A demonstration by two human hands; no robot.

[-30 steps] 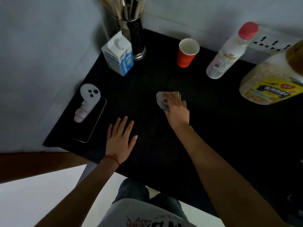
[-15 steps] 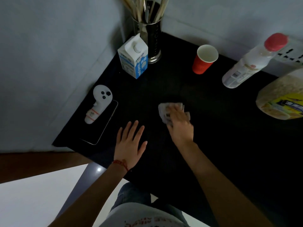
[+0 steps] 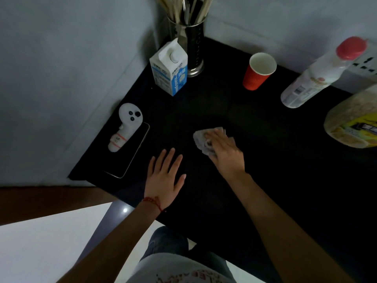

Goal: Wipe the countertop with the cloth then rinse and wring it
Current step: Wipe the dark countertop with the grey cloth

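A small grey cloth lies bunched on the black countertop, near its middle. My right hand presses down on the cloth, fingers spread over it, and hides most of it. My left hand rests flat on the countertop to the left of the cloth, palm down, fingers apart, holding nothing. A red thread band circles the left wrist.
A white controller lies on a phone at the left edge. Along the back stand a milk carton, a metal utensil holder, a red paper cup, a red-capped bottle and a big jar.
The view has shifted, so everything sits lower in the frame. My right hand has drawn the cloth a little toward me. The left hand stays flat in place.
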